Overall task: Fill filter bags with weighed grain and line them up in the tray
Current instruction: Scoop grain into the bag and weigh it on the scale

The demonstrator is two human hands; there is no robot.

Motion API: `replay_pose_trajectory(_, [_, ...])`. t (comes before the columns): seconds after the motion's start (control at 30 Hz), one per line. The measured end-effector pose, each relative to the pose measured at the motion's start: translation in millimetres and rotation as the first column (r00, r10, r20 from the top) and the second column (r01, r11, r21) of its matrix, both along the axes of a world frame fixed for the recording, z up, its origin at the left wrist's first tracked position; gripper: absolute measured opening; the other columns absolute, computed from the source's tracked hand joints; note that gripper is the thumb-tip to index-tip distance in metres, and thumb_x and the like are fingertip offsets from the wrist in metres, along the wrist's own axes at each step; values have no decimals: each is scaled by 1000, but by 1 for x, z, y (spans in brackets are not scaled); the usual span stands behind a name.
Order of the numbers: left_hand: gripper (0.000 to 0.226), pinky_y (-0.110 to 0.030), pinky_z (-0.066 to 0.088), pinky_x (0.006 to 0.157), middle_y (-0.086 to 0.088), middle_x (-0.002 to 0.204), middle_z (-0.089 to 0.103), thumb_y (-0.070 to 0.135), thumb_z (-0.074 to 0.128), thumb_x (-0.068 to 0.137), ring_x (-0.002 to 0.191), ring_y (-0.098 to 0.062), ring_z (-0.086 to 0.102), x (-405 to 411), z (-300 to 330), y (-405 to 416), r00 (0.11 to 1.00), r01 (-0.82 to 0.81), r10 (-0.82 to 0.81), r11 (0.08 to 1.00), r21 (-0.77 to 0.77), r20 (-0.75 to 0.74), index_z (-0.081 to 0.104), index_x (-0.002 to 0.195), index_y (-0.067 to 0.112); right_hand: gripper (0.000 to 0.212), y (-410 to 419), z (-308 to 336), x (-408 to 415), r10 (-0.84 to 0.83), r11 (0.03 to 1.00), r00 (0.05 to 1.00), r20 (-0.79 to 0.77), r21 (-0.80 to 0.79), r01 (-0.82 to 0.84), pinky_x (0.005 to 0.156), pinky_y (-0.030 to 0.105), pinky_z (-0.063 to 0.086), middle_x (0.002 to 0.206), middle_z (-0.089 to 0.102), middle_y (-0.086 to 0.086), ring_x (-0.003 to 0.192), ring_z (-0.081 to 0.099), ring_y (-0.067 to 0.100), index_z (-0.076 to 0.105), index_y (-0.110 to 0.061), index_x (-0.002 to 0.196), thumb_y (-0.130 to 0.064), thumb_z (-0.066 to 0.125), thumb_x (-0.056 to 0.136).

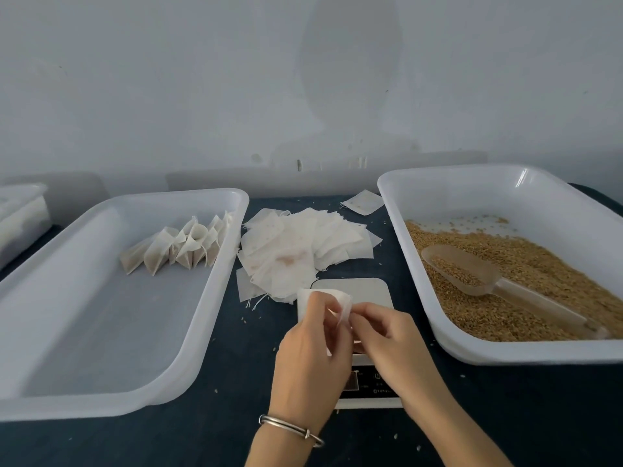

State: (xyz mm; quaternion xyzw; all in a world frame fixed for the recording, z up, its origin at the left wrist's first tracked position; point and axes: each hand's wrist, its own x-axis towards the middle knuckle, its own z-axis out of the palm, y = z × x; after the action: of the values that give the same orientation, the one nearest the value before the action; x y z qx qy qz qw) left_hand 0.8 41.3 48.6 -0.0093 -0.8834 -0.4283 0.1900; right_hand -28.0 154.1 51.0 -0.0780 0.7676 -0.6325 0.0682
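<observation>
Both hands open an empty filter bag over the scale

The left hand [312,352] and right hand [387,345] pinch a white filter bag [323,298] above the scale [364,291]; filled bags [178,247] lean in the left tray [101,332], a scoop [472,274] lies on grain [539,264].

A pale wall [202,79] rises behind the dark table [505,416]; a metal bangle [291,429] shows near the bottom edge.

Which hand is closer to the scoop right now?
Right. The right hand pinches the empty filter bag over the scale, on the side toward the scoop; the left hand holds the bag's far side.
</observation>
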Motion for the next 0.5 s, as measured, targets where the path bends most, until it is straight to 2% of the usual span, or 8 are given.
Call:
replay_pose_trajectory(0.1, [12,-28,51,58,10,67,63,19,55,93,61,-7,61,-2,-1,-1,998,25,-25,1000,6,52,52,99,30,21,-1,-2,2,30,998,998,49,-63,-27,77,29,59,83,73,-6,82,70,8,71,-25,93,-26,50,96])
replay_pose_trajectory(0.23, [11,-13,45,54,8,65,65,18,53,95,59,-6,60,-1,1,-1,993,55,-61,996,64,99,60,99,26,26,0,-3,3,46,997,997,65,-61,-42,74,25,57,80,72,-6,79,69,7,71,-26,90,-30,47,97])
replay_pose_trajectory(0.3, [13,-12,46,56,8,65,67,17,54,95,60,-5,61,0,1,-2,991,68,-75,996,64,114,62,100,25,28,0,-4,3,34,999,997,74,-29,-32,77,32,58,77,71,-3,78,69,10,71,-23,86,-28,47,98])
replay_pose_trajectory(0.4, [21,-9,44,56,10,61,64,13,55,93,59,-3,60,1,3,-3,992,70,-73,997,28,104,65,103,28,32,-1,-4,3,27,1000,996,85,12,-28,83,48,55,82,70,9,84,68,25,70,-16,86,-30,44,98])
replay_pose_trajectory(0.5, [28,-8,41,54,10,52,56,10,59,87,54,-5,54,2,6,-1,996,59,-58,998,-14,64,67,100,33,33,-5,-4,3,-16,996,999,41,92,12,77,52,54,78,67,14,80,65,31,65,-7,82,-26,42,97])
